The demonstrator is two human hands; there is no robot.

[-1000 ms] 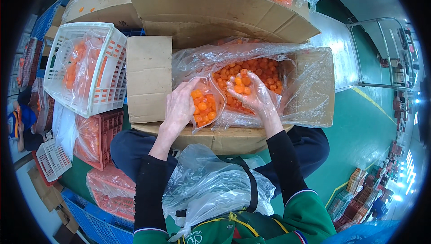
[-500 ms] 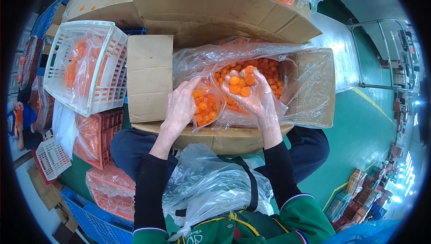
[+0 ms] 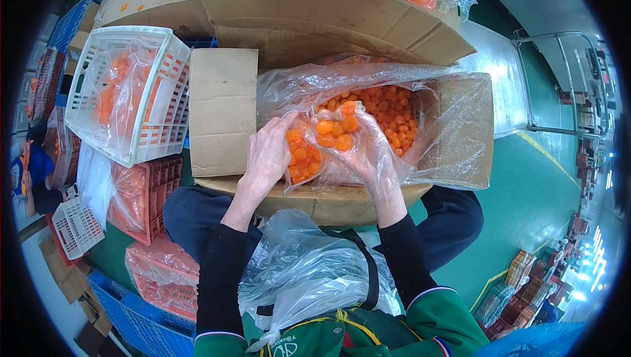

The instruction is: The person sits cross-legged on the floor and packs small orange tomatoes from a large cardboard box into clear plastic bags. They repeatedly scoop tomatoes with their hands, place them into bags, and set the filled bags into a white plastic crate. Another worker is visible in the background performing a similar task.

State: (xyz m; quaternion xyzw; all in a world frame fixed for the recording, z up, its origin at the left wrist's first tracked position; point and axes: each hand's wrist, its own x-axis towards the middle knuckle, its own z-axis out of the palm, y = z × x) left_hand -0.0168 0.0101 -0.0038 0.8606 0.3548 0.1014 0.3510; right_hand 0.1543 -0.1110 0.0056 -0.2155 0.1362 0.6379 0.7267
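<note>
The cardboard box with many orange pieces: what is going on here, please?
A person is handling small, round orange pieces with bare hands. The right hand holds several of them, cupped, above the open cardboard box, where many more lie within a clear plastic liner. The left hand is at the edge of a small clear bag, which already has some pieces in it.

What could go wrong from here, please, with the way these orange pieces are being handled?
Some orange pieces sit near the fingertips of the cupped right hand and might roll off. The small clear bag, apparently held at its edge by the left hand, could slip and spill. The loose clear liner might snag a hand.
</note>
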